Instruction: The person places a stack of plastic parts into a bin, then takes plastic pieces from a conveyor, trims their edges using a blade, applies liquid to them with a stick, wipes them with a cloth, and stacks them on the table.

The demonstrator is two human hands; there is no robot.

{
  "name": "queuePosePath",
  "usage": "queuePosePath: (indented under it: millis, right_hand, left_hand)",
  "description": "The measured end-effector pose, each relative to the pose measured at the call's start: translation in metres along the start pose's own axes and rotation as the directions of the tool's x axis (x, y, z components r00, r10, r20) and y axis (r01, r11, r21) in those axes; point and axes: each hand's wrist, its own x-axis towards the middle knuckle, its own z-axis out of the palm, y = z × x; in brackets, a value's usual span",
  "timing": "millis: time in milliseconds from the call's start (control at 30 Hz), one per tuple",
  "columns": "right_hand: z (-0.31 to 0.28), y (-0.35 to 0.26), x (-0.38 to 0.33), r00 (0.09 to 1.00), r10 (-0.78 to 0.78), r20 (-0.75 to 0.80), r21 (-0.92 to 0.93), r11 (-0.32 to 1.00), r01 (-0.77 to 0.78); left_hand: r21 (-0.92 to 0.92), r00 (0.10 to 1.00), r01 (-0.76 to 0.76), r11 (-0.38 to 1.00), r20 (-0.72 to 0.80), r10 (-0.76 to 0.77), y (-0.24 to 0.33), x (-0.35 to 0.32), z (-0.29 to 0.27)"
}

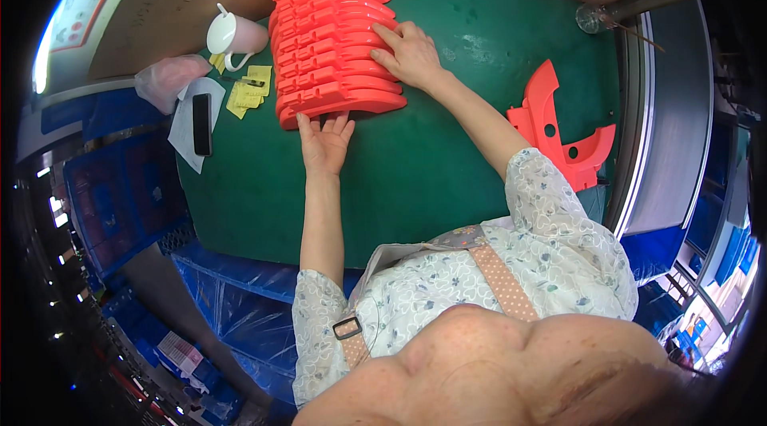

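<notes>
A row of several identical curved red plastic parts [307, 50] stands tightly packed at the back of the green table, their curved ends facing right. My left hand [326, 146] is at the nearest part, palm up, with the thumb on its front edge and the other fingertips tucked under it, partly hidden. Against the curved ends on the right side of the row rests my right hand [414, 57], its thumb and index finger stretched out and apart. Two more red parts [543, 110] lie on the table to the right, one overlapping or touching the other.
Left of the row are a white lidded mug [236, 36], yellow paper notes [249, 93] with a dark pen-like object, a pinkish plastic bag [169, 78] and a black phone [202, 124] on white paper. A clear cup [590, 18] holding a thin stick stands at the back right corner.
</notes>
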Motion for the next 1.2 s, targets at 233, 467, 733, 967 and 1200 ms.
queuePosePath:
  millis: [233, 467, 733, 967, 1200]
  right_hand:
    - [0.003, 0.007, 0.043, 0.986, -0.07, -0.149, 0.12, 0.989, 0.089]
    - [-0.001, 0.008, 0.082, 0.996, 0.011, 0.084, 0.299, 0.954, -0.036]
    - [0.01, -0.008, 0.11, 0.747, 0.117, 0.655, 0.341, 0.836, -0.429]
    - [0.033, -0.027, 0.108, 0.588, -0.141, 0.796, 0.554, 0.562, -0.615]
    - [0.048, -0.042, 0.057, 0.335, -0.314, 0.888, 0.458, 0.561, -0.689]
  left_hand:
    - [0.001, 1.0, 0.011, 1.0, 0.001, -0.011, 0.0, -0.003, 0.002]
    - [0.035, 1.0, 0.016, 0.999, 0.011, -0.017, 0.008, -0.007, 0.003]
    - [-0.048, 1.0, -0.025, 0.999, 0.002, 0.025, 0.015, -0.036, -0.006]
    - [0.021, 0.997, -0.073, 0.997, -0.004, 0.073, 0.032, -0.05, 0.0]
    - [0.011, 0.997, -0.038, 0.999, 0.071, 0.037, 0.016, -0.067, -0.064]
